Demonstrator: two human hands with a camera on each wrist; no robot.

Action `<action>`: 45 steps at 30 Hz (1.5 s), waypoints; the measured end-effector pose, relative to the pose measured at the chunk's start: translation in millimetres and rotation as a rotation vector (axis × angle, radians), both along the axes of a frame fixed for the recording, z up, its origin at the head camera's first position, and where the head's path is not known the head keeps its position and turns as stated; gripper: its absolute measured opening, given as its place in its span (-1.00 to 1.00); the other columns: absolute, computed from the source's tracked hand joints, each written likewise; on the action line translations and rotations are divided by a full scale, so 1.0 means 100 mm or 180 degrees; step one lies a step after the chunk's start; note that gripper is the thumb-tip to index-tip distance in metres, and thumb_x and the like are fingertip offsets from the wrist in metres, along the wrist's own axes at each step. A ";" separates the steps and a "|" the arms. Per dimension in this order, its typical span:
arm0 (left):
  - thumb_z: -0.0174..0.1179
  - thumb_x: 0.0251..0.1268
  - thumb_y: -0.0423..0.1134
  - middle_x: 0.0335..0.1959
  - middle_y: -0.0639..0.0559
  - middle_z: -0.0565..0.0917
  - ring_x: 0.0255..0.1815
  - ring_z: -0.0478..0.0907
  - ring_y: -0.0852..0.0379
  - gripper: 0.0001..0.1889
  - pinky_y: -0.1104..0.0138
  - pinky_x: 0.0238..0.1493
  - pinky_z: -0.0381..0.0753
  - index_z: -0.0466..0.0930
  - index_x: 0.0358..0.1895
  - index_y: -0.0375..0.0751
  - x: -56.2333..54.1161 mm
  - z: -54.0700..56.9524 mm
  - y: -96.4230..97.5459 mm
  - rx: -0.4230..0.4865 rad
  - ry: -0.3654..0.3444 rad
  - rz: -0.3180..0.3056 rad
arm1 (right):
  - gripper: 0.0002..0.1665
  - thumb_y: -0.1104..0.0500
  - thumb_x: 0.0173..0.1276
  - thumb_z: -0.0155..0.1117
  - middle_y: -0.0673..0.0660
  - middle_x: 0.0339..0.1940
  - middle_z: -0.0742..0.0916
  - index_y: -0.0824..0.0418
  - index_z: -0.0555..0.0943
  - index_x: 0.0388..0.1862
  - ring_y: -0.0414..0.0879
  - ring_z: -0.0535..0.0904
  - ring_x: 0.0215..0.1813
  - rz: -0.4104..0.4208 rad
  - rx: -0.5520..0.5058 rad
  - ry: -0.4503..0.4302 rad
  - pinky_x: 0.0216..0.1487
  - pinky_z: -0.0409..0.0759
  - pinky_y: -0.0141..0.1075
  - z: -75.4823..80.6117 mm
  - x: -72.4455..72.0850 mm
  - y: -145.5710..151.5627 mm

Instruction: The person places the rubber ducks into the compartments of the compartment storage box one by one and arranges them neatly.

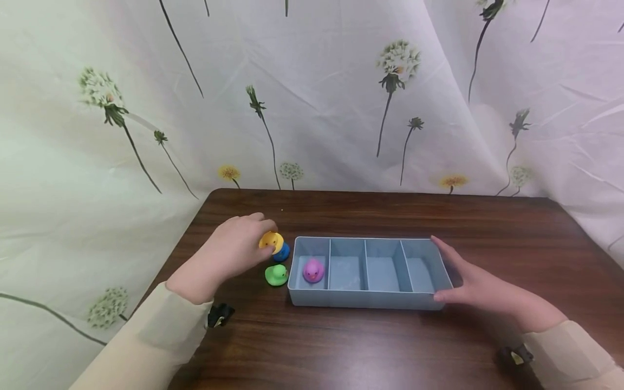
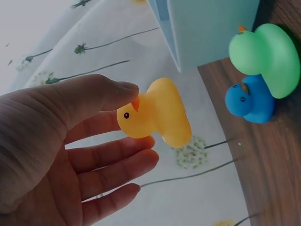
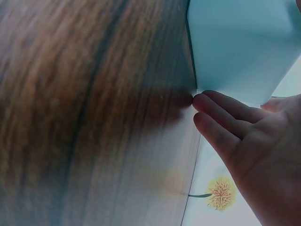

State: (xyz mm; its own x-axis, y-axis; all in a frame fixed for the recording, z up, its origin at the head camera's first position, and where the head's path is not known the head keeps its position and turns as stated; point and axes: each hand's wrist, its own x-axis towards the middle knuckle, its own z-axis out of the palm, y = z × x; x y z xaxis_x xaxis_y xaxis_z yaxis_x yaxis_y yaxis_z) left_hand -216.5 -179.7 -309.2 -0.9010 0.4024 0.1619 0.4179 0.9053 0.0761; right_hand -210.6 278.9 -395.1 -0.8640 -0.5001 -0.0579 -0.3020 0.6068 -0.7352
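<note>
In the head view, my left hand (image 1: pixel 238 241) is raised over the table, left of a grey-blue divided box (image 1: pixel 365 299). It pinches a yellow rubber duck (image 2: pixel 164 113) between thumb and fingertips, the other fingers loosely extended in the left wrist view. Under the held duck sits a blue rubber duck (image 1: pixel 282 253), and a green rubber duck (image 1: pixel 275 275) stands nearer me. A purple rubber duck (image 1: pixel 313 270) lies in the box's leftmost compartment. My right hand (image 1: pixel 480 287) holds the box's right end, thumb by the front corner and a finger at the back corner.
The box stands on a dark brown wooden table (image 1: pixel 341 346), and its other compartments show bare floors. A white cloth (image 1: pixel 331 108) with printed dandelions hangs behind the table and along its sides. Small black devices (image 1: pixel 220 314) are strapped at both wrists.
</note>
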 end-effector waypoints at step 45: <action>0.37 0.20 -0.10 -0.36 0.18 0.53 -0.37 0.42 0.23 -0.73 0.30 -0.20 0.44 0.70 -0.05 -0.04 0.06 0.19 0.82 -0.0321 -0.0057 -0.0708 | 0.28 0.02 0.24 0.45 0.52 0.49 0.14 -0.10 -0.27 0.63 0.53 0.25 0.35 0.0018 -0.0060 -0.0117 0.15 0.36 0.31 0.00 0.00 0.01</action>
State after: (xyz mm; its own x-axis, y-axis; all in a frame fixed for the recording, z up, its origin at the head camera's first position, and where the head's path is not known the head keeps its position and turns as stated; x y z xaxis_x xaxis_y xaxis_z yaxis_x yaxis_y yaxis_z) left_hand -210.2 -97.8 -290.4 -0.7909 0.6044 0.0958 0.6072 0.7946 -0.0008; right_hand -210.5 280.1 -395.2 -0.8587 -0.5062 -0.0800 -0.2779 0.5911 -0.7572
